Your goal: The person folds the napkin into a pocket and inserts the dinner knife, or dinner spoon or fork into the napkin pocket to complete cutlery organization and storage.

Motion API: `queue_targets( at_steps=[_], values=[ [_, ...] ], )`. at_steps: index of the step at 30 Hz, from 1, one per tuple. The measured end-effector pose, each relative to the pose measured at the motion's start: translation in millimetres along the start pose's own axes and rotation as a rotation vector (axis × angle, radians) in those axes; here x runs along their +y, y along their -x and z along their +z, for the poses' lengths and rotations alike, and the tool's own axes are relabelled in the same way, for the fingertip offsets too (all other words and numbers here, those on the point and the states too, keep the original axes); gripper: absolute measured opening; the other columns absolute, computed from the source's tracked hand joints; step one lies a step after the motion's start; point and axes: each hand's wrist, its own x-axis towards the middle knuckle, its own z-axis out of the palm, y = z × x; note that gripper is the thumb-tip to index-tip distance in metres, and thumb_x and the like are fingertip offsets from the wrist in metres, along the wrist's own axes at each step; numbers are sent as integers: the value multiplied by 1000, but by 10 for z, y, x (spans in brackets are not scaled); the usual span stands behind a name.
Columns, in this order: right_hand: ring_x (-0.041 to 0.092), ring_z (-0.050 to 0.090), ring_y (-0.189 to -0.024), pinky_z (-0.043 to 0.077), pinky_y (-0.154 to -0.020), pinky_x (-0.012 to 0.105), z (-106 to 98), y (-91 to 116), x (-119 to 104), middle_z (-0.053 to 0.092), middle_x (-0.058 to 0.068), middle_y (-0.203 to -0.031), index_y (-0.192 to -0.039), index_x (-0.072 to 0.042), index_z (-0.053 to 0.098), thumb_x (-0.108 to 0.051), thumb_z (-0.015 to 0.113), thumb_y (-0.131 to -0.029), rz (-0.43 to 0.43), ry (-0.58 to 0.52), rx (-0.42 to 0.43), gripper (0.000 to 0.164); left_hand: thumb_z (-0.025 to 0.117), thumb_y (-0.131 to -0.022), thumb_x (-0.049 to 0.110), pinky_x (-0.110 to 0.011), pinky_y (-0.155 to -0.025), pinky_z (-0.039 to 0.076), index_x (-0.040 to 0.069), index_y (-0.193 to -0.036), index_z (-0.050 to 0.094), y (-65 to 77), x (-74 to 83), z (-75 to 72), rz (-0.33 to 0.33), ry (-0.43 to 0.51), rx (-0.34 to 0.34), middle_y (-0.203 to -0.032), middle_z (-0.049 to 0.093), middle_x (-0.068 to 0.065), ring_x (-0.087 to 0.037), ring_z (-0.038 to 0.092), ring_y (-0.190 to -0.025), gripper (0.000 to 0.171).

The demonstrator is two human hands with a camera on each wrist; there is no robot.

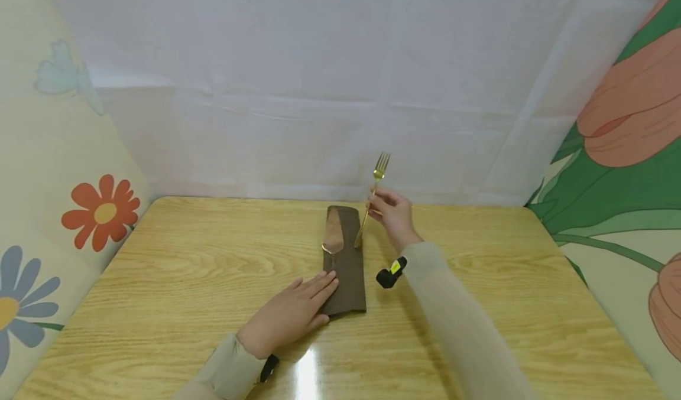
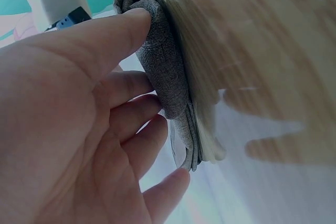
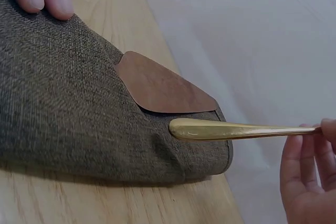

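A dark grey-brown folded cloth (image 1: 346, 282) lies lengthwise on the wooden table. From its upper left part shows a copper-coloured flat pointed blade (image 1: 333, 233), like a cake server's; any handle is hidden. My left hand (image 1: 292, 314) rests with extended fingers on the cloth's lower left edge, thumb near its bottom corner. In my right hand (image 1: 395, 217), fingertips and thumb pinch a gold fork (image 1: 380, 166) by the handle, tines up. The fork's rounded handle end (image 3: 191, 128) is over the cloth, beside the blade; whether it touches cannot be told.
The wooden table (image 1: 213, 258) ends at a white sheet (image 1: 298, 93) behind. Printed flower panels (image 1: 106, 214) stand along the left and right sides. A black wrist camera strap (image 1: 391, 275) hangs by the right sleeve.
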Motion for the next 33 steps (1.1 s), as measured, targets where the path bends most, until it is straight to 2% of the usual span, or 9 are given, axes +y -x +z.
queue_targets(
  at_steps=[12, 19, 26, 33],
  values=[
    [11, 66, -74, 59, -71, 24, 56, -48, 146, 67, 2, -86, -124, 18, 58, 6, 63, -96, 14, 23, 2, 31, 61, -102, 35, -55, -112, 38, 1, -152, 44, -12, -12, 31, -1, -4, 13, -159, 40, -15, -29, 40, -145, 62],
    [10, 65, -75, 60, -73, 24, 40, -6, 196, 67, 3, -88, -122, 17, 60, 5, 64, -97, 47, 98, -48, 28, 60, -103, 35, -56, -112, 39, 1, -152, 44, -12, -18, 17, 3, 3, 4, -158, 40, -15, -29, 40, -145, 62],
    [9, 66, -70, 59, -68, 22, 41, 43, 248, 67, 5, -85, -115, 15, 63, 6, 65, -95, 110, 164, -78, 23, 60, -102, 33, -57, -111, 39, 0, -151, 46, -1, -21, 10, 9, 19, 15, -157, 42, -16, -31, 42, -143, 60],
    [10, 66, -66, 60, -65, 23, 47, 90, 291, 68, 8, -85, -116, 18, 64, 9, 67, -93, 171, 228, -158, 25, 61, -102, 32, -57, -111, 39, -1, -150, 46, 0, -32, 22, 4, 36, 18, -157, 42, -17, -31, 42, -143, 60]
  ],
)
